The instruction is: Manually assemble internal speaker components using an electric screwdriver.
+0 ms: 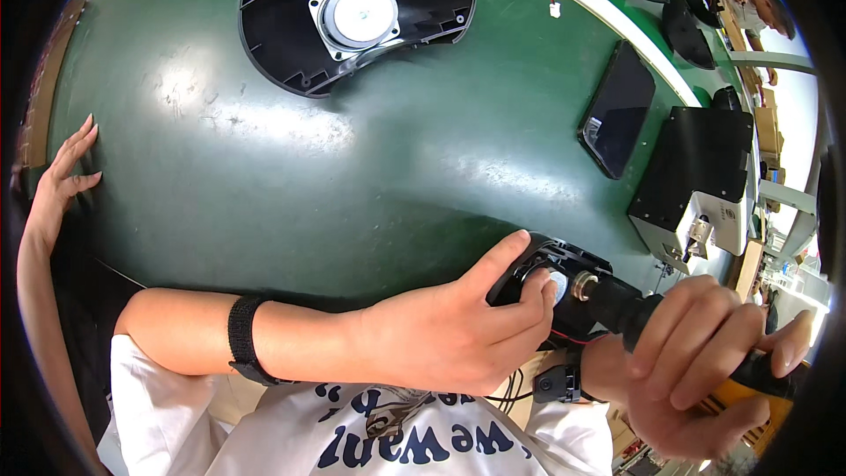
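My left hand (471, 330) is closed around a small black plastic housing (577, 256) near the table's front edge, its fingers over a round speaker (557, 286) that is partly hidden. A black electric screwdriver (621, 307) is gripped in my right hand (696, 357). Its metal nose meets the housing beside the speaker; the tip itself cannot be made out. At the far side lies a larger black housing (278, 44), with a white-coned speaker (363, 16) in its middle and a red wire across it.
A dark phone (617, 110) lies on the green table (203, 176) at right, near a black-and-silver box machine (692, 159). A white connector (554, 10) hangs on red and black wires. Another person's hand (69, 167) rests at the left edge; black shells (687, 31) stand far right.
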{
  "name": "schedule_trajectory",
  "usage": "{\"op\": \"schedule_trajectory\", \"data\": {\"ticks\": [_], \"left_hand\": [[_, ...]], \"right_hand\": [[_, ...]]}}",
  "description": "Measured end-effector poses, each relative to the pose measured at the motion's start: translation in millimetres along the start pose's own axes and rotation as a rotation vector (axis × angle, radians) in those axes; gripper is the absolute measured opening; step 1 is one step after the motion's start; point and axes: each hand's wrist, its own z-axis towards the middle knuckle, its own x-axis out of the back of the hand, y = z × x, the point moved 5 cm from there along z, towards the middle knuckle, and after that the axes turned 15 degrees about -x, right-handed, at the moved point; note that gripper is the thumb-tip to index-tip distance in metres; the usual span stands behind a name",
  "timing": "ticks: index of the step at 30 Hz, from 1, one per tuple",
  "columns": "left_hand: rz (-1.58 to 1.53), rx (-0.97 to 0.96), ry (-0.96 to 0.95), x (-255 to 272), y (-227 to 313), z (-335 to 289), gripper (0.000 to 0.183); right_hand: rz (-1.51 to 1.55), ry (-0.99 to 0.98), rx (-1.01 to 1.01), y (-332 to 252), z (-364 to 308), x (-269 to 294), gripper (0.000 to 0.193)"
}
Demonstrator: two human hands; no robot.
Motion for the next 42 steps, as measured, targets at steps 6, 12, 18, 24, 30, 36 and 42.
{"op": "schedule_trajectory", "data": {"ticks": [6, 12, 18, 24, 30, 36, 42], "left_hand": [[0.009, -0.013, -0.023, 0.5, 0.4, 3.3, 0.03], [0.006, -0.013, -0.021, -0.6, 2.0, 4.7, 0.031], [-0.006, -0.004, -0.022, -0.2, 2.3, 2.9, 0.032], [-0.01, -0.005, -0.016, 0.5, 2.2, 3.9, 0.032], [0.004, -0.011, -0.029, -0.2, 2.3, 3.2, 0.031], [-0.001, -0.004, -0.012, -1.1, 3.4, 3.7, 0.03], [-0.005, 0.006, -0.004, -0.4, 2.6, 3.8, 0.031]], "right_hand": [[0.019, 0.023, 0.015, -1.3, -0.6, 2.9, 0.035], [0.057, 0.053, 0.038, -7.3, -3.8, 7.1, 0.034], [0.039, 0.03, -0.042, -3.3, -3.4, 3.5, 0.032], [0.083, 0.007, 0.001, -3.2, -2.9, 4.6, 0.032], [0.049, 0.001, -0.039, -3.6, -2.1, 2.8, 0.032], [0.04, 0.014, -0.011, -3.0, -2.4, 2.6, 0.033], [0.028, 0.019, -0.012, -2.7, -0.8, 2.1, 0.032]]}}
